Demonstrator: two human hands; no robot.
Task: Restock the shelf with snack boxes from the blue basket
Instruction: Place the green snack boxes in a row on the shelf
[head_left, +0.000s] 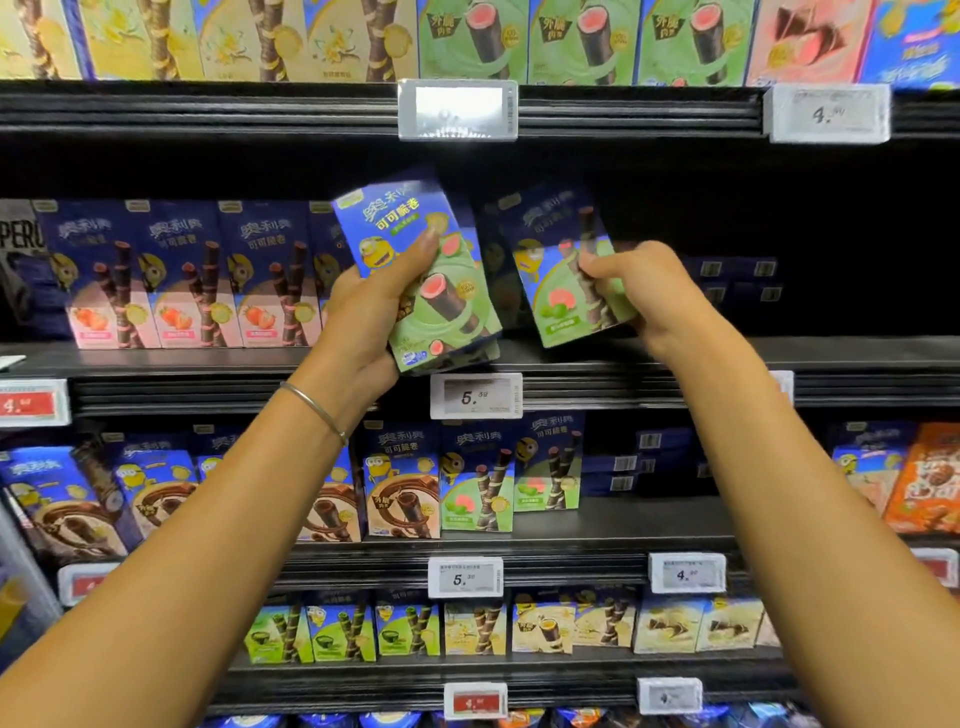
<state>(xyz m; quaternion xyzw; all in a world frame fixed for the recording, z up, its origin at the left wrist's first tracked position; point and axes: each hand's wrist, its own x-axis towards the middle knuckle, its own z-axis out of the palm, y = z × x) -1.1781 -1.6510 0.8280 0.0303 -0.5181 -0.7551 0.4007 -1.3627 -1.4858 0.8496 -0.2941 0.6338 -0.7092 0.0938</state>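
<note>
- My left hand (371, 306) grips a stack of blue-and-green snack boxes (426, 275), tilted, at 12 o'clock above the shelf edge (597, 387).
- My right hand (641, 291) pinches a second, similar box (563, 265) at 1 o'clock, its base low over the shelf.
</note>
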